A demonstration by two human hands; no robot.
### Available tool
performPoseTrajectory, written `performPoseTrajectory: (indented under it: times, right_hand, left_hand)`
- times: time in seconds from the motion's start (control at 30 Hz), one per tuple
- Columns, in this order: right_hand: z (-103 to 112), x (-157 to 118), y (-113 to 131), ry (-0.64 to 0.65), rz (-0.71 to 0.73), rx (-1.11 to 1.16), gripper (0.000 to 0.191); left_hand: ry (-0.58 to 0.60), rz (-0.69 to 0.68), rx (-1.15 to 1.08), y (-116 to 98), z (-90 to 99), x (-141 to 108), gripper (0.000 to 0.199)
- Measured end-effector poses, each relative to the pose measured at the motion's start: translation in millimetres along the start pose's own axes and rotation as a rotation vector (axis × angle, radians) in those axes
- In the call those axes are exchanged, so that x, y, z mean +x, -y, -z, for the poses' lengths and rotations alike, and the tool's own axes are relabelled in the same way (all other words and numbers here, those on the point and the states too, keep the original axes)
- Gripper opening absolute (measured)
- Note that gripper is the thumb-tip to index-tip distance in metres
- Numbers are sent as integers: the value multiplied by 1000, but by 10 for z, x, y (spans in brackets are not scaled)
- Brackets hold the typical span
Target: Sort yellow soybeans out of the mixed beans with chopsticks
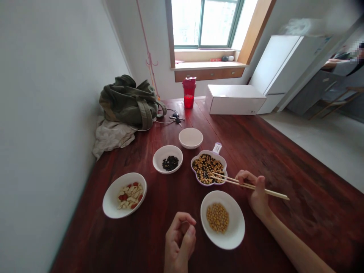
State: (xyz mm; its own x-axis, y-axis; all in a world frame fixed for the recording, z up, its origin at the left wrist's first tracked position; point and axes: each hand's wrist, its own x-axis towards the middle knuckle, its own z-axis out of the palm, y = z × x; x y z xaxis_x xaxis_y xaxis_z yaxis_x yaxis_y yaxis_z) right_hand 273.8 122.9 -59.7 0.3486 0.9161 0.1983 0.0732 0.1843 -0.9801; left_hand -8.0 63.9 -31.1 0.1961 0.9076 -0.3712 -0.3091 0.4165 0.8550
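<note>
Right hand (256,193) grips two chopsticks (237,183), tips in one flower-shaped dish (211,152), left hand (179,239) curled closed beside one white bowl (237,235)

right hand (257,193): wooden chopsticks (236,182) in bean dish (209,182) | left hand (179,242): curled, beside soybean bowl (222,231)

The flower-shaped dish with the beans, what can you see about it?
The dish is shaped like a flower, white inside with a purple rim, and looks like glazed ceramic. A short pale handle sticks out at the far side. It sits flat on the dark red wooden table, heaped with yellow beans mixed with black beans. Chopsticks held in the right hand reach over its near edge.
</note>
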Motion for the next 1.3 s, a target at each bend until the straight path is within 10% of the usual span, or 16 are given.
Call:
performPoseTrajectory:
  times: [0.93,1.3]
  right_hand:
    - [41,201,42,65,-95,164,77]
    - [-61,550,208,-128,64,243,69]
  left_hand:
    - [36,-226,176,-102,-145,26,32]
    - [369,-124,405,-144,-63,173,73]
